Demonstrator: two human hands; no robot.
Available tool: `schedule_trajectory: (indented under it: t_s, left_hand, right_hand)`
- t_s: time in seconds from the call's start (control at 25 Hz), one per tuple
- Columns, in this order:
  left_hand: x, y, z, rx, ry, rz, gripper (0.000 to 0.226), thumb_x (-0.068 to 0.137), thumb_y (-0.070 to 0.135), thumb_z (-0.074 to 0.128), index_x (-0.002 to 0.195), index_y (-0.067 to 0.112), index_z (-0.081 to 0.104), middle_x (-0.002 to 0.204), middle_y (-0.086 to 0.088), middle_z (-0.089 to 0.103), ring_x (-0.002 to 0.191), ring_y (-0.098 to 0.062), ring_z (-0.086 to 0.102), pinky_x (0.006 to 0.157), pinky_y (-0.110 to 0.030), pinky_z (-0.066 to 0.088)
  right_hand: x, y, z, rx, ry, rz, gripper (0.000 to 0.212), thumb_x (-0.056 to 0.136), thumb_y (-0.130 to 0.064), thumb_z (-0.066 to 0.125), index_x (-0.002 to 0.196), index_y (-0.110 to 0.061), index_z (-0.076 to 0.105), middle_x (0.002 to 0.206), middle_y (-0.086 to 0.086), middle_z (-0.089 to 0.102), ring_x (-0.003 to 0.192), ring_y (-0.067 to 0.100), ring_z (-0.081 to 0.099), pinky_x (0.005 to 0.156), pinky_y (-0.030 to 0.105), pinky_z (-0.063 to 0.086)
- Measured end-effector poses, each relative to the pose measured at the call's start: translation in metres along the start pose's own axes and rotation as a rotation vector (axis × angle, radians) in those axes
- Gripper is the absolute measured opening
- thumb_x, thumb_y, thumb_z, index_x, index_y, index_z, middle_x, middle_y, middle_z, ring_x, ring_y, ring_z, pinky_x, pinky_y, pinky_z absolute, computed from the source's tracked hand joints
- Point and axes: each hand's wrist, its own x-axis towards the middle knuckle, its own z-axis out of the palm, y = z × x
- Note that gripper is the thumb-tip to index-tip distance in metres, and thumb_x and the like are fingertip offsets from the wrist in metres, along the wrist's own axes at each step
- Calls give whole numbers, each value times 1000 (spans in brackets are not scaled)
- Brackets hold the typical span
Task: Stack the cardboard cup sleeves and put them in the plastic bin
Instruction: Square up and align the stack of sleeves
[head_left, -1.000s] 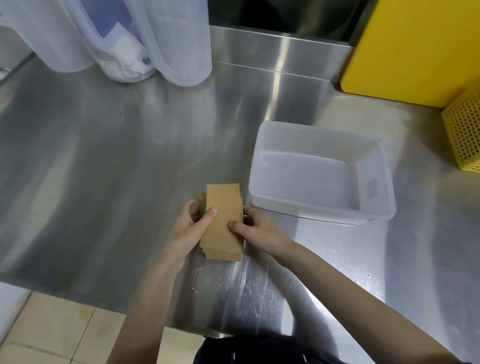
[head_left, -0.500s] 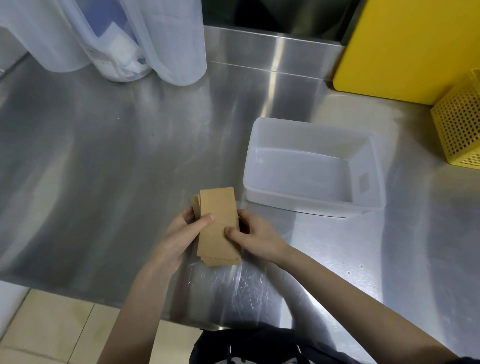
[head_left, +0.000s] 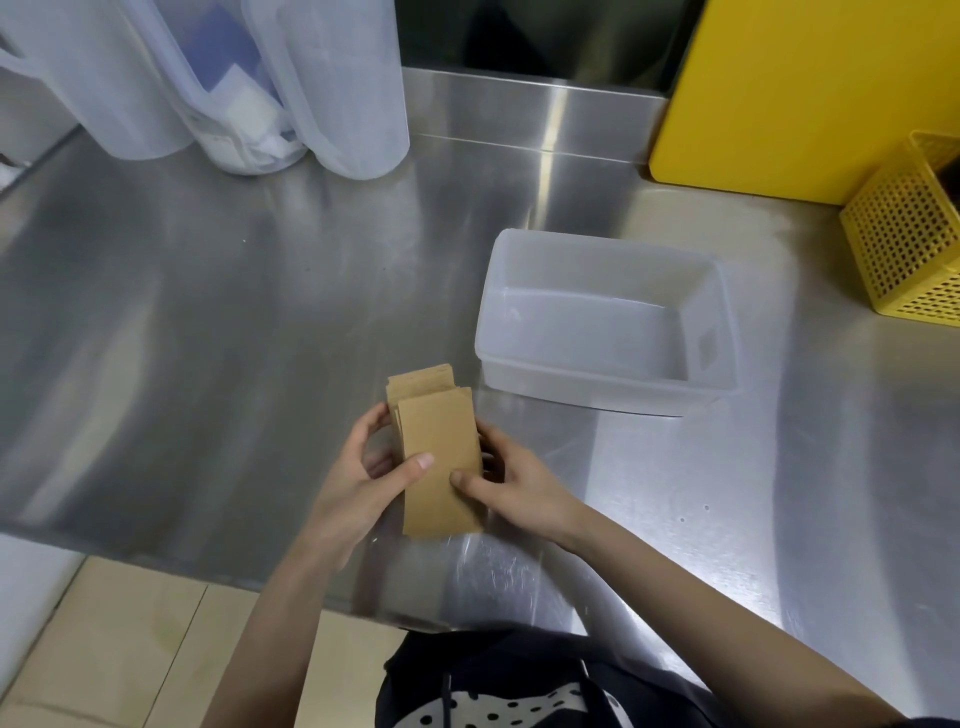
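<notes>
A stack of flat brown cardboard cup sleeves (head_left: 439, 457) is held just above the steel counter, near its front edge. My left hand (head_left: 363, 483) grips the stack's left side with the thumb on top. My right hand (head_left: 514, 480) grips its right side, thumb also on top. The sleeves underneath stick out at the far end, slightly off to the left of the top one. A translucent white plastic bin (head_left: 605, 317) stands empty on the counter to the right and a little beyond the stack.
Tall translucent plastic containers (head_left: 322, 88) stand at the back left of the steel counter (head_left: 234, 312). A yellow board (head_left: 800, 93) leans at the back right, with a yellow perforated basket (head_left: 909, 234) at the right edge. Tiled floor lies below the counter's front edge.
The stack has come up off the counter a little, and the lower sleeves now stick out further at the far end. Both hands keep their hold.
</notes>
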Motion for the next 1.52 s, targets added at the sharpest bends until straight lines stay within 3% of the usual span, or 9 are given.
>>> schedule_trajectory:
  t_s: [0.16,0.36,0.56,0.68,0.88,1.0,1.16,1.36,1.52]
  left_hand:
    - [-8,-1,13,49,-44,126,72,72,-2,67,131,25,34,113,20,52,111,-6,52,93,-14,45]
    - [2,-1,44,165,-176,202,77,59,19,74,122,41,35,128,12,50,123,-2,46,96,-4,37]
    - [14,4,75,243,-289,268,69,70,9,73,111,50,36,121,28,43,112,20,42,90,4,34]
    - [19,0,88,314,-353,267,71,72,4,69,112,48,31,121,30,36,106,29,38,88,5,33]
    - [16,-9,98,455,-390,250,89,74,8,69,140,22,10,134,11,22,117,8,34,88,12,21]
    - [17,-14,101,467,-400,235,93,75,7,67,143,12,3,141,9,17,124,4,28,86,13,17]
    - [19,-22,102,597,-400,312,79,76,24,61,140,3,21,150,1,8,139,-6,14,93,12,5]
    - [19,-17,107,582,-350,386,84,80,15,63,143,7,8,143,12,1,135,2,1,96,10,-1]
    - [21,-21,107,563,-337,312,71,81,9,61,140,3,21,152,-1,8,134,-8,26,91,14,10]
  right_hand:
    - [-21,9,-11,33,89,-41,72,70,-26,62,135,-17,34,124,1,55,117,17,53,102,34,46]
    - [-52,14,-39,-18,238,-144,59,73,-26,61,128,-19,42,128,5,54,117,12,53,97,15,44]
    - [-69,18,-64,-84,366,-220,56,76,-24,60,125,-35,35,128,-5,49,114,-1,50,94,5,40]
    - [-74,27,-74,-170,387,-219,68,75,-19,59,132,-31,24,126,-12,42,112,-19,42,94,-1,34]
    - [-72,43,-74,-301,340,-134,82,71,-21,59,141,-24,16,136,3,34,109,-33,23,94,-9,20]
    - [-67,45,-67,-323,333,-160,83,74,-22,55,143,-11,9,148,7,22,128,-19,15,110,5,16]
    - [-63,49,-59,-373,321,-192,83,81,-25,48,143,-5,-3,154,10,9,144,15,9,120,38,16]
    - [-60,48,-61,-386,382,-234,72,85,-23,46,143,-6,6,153,8,17,141,13,17,117,24,19]
    - [-57,51,-61,-386,385,-203,79,84,-15,52,144,-8,2,153,7,16,142,15,17,114,23,23]
